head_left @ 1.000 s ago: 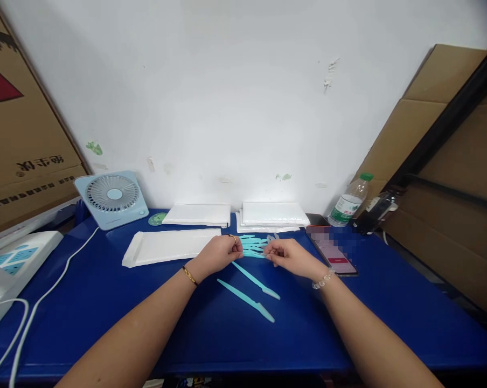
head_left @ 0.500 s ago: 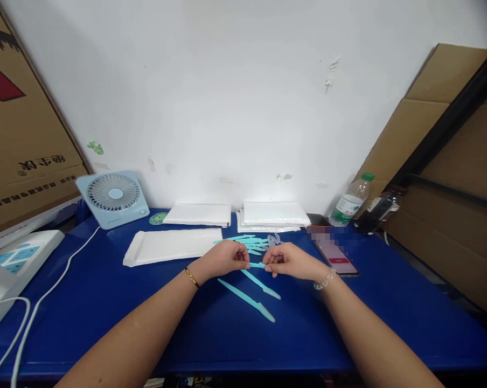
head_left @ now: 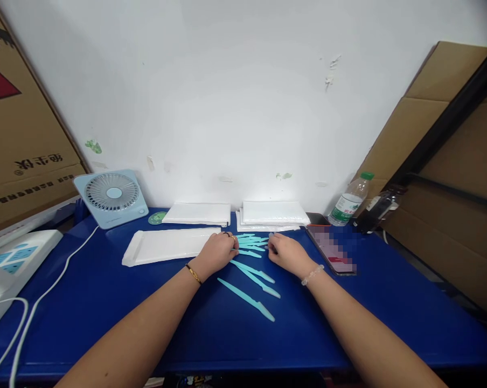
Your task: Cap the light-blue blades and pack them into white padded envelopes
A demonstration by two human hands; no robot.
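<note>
Several turquoise eyebrow razors lie in a pile at the middle of the blue table. My left hand is at the pile's left end, its fingers closed on a razor's handle end. At the pile's right side, my right hand has bent, closed fingers over the small translucent grey caps; whatever is between its fingertips is hidden. Nearer to me, three separate razors lie slanted, the closest razor apart from the other two, with pale covers on their right ends.
White padded packets lie left of the pile, with stacked packets behind it. A phone, a water bottle and a dark bottle are at right. A blue fan and power strip stand left.
My hands have moved apart and toward the pile. The razor held between them now lies beside the other loose ones, let go. My right hand has reached onto the grey caps.
</note>
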